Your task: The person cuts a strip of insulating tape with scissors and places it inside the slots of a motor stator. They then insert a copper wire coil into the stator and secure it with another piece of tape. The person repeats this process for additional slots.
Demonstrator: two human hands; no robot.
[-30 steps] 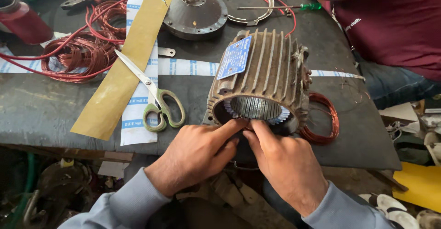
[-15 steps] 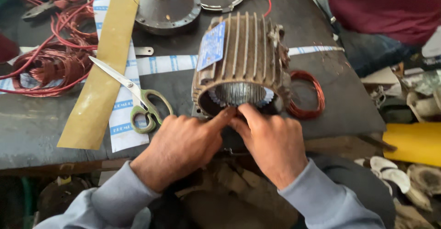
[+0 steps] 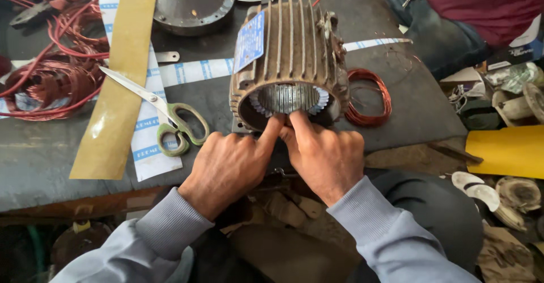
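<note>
Touching motor housing [image 3: 294,62] rim, both forefingers, fingers [image 3: 271,132] side by side

Bright even daylight, soft shadows, sharp centre, slight edge distortion

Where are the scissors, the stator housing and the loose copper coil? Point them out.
scissors [image 3: 180,125]: head view, on the green handle loops.
stator housing [image 3: 294,39]: head view, on the ribbed outer shell.
copper coil [image 3: 371,96]: head view, on the wire ring right of the housing.
</note>
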